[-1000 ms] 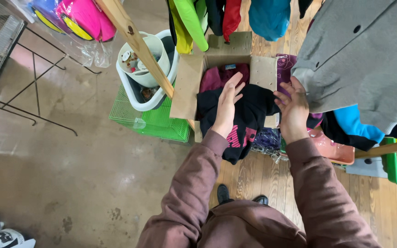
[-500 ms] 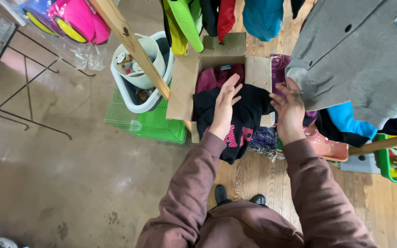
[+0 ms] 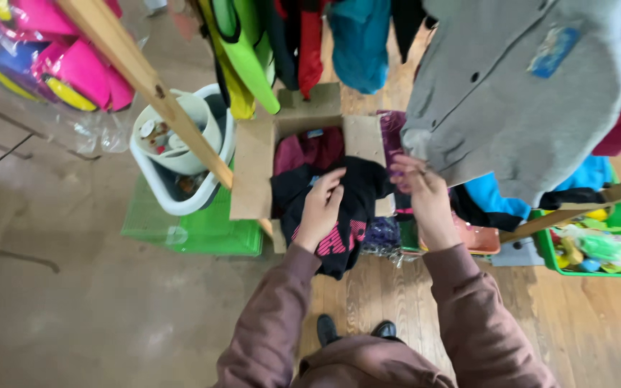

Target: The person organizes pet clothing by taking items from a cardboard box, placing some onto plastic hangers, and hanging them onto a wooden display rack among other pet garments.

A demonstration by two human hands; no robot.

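Over on the left, pink bags (image 3: 73,65) in clear plastic hang above the bare floor, and a white tub (image 3: 174,154) full of small odds and ends sits on a green crate (image 3: 203,230) behind a slanting wooden rail (image 3: 159,93). Nothing there is being touched.

Now the cardboard box (image 3: 253,169), flaps open on the floor. A maroon garment (image 3: 310,147) lies deep inside, so some clothing is already in. The black top (image 3: 350,215) with pink lettering is the piece in hand: it drapes over the near edge of the box, part in and part hanging down the front toward the wooden floorboards. I'd judge it half settled at best.

The left hand (image 3: 321,208) lies on that black top, fingers curled loosely into the cloth, pressing or gathering it; a firm grip I cannot confirm. The right hand (image 3: 422,190) is raised just beside the box's right flap, fingers drawn together at the lower edge of the grey coat (image 3: 519,93) on the rack; whether it truly pinches the hem, I cannot tell.

Further right, a blue garment (image 3: 494,197) and dark clothes sag below the coat, and a green bin (image 3: 594,244) of bright toys sits at the far edge. Plenty hangs overhead — green, red, teal — so, to my eye, much sorting remains.
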